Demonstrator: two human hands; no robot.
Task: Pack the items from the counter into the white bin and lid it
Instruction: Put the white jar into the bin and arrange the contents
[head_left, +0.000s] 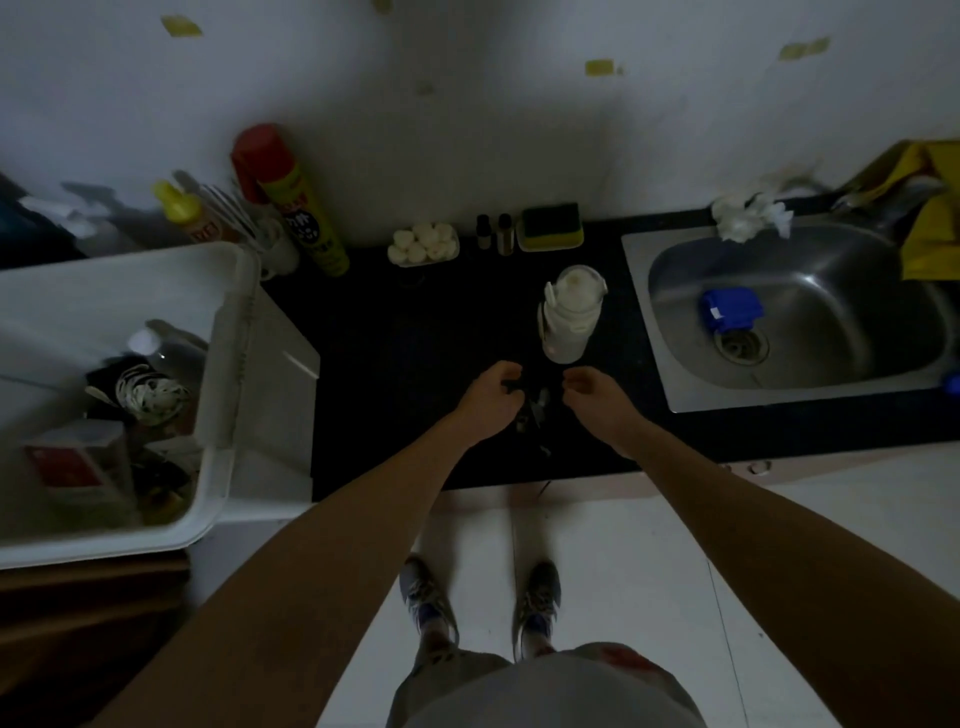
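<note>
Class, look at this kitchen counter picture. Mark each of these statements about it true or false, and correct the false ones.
1. The white bin already holds some items. True.
2. A blue object lies in the sink. True.
3. The white bin is closed with a lid. False: it is open, with no lid on it.
4. The spray can with the red cap stands inside the sink. False: it stands by the wall, beside the bin.
5. Both hands are over the dark counter, the left hand closed on something small and dark. True.
</note>
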